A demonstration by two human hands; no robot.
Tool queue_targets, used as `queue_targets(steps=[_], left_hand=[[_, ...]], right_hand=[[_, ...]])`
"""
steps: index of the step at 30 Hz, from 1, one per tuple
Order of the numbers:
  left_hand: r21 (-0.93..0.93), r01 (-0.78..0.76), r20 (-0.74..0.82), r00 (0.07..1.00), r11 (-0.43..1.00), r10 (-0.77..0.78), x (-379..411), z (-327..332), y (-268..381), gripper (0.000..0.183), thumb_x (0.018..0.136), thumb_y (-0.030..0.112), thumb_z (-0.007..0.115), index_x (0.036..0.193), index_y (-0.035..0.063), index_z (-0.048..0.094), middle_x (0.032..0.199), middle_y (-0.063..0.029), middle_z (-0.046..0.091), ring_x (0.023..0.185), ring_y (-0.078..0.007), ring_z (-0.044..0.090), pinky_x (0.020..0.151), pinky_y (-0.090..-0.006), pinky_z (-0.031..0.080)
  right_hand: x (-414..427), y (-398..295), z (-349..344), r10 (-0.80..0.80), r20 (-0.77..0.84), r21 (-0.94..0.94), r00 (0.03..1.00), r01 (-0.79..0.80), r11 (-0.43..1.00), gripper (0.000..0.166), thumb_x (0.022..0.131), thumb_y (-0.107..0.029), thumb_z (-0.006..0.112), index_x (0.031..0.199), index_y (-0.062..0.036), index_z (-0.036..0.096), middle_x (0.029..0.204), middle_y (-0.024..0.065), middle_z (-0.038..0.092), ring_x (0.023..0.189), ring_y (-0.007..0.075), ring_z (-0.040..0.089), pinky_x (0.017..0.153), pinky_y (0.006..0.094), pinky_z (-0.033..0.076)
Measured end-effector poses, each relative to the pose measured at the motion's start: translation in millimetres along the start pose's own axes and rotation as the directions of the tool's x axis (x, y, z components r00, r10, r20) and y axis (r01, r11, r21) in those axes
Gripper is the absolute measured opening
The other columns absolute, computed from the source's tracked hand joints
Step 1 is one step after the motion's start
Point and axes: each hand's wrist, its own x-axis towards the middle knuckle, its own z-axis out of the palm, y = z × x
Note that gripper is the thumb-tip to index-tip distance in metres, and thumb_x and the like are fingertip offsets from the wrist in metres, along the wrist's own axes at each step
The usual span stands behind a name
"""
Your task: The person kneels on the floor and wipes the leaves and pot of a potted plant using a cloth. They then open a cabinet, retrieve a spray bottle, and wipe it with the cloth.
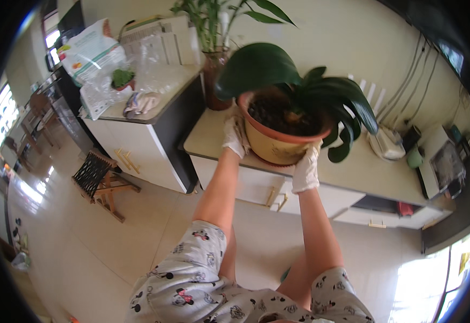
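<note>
Both my hands wear white gloves and grip a large plant pot from opposite sides. The pot is yellowish with a terracotta-coloured rim and holds dark, chunky potting medium. From it grows a plant with broad, glossy, drooping leaves, probably an orchid. My left hand presses the pot's left side, with a brownish cloth or stain at the fingers. My right hand holds the lower right side, its fingertips hidden behind the pot. The pot is at the front of a low cabinet top; whether it rests there or is slightly raised I cannot tell.
A tall vase of green stalks stands just left behind the pot. On the higher cabinet lie a white bag, a small potted plant and crumpled gloves. A router and cables are right; a folding stool stands on the floor.
</note>
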Motion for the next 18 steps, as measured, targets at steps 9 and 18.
queue_targets(steps=[9, 18], left_hand=[[-0.048, -0.075, -0.038, 0.997, 0.996, 0.073, -36.0, 21.1, 2.4, 0.049, 0.096, 0.040, 0.032, 0.135, 0.0136, 0.044, 0.141, -0.0055, 0.044, 0.125, -0.0258, 0.046, 0.106, -0.0397, 0.038], [-0.113, -0.196, 0.026, 0.979, 0.974, 0.200, -42.8, 25.6, -4.6, 0.043, 0.093, 0.032, 0.035, 0.129, 0.0118, 0.048, 0.135, -0.0076, 0.047, 0.122, -0.0257, 0.047, 0.104, -0.0400, 0.040]], right_hand=[[10.5, -7.6, -14.2, -0.030, 0.128, -0.020, 0.991, 0.032, 0.999, 0.057, 0.101, -0.046, 0.030, 0.149, -0.0183, 0.018, 0.147, -0.0004, 0.029, 0.133, 0.0142, 0.029, 0.109, 0.0314, 0.026], [34.4, 8.7, -43.3, 0.125, 0.036, -0.184, 0.991, -0.117, 0.976, 0.056, 0.096, -0.055, 0.033, 0.144, -0.0261, 0.027, 0.141, -0.0043, 0.037, 0.119, 0.0134, 0.043, 0.088, 0.0327, 0.043]])
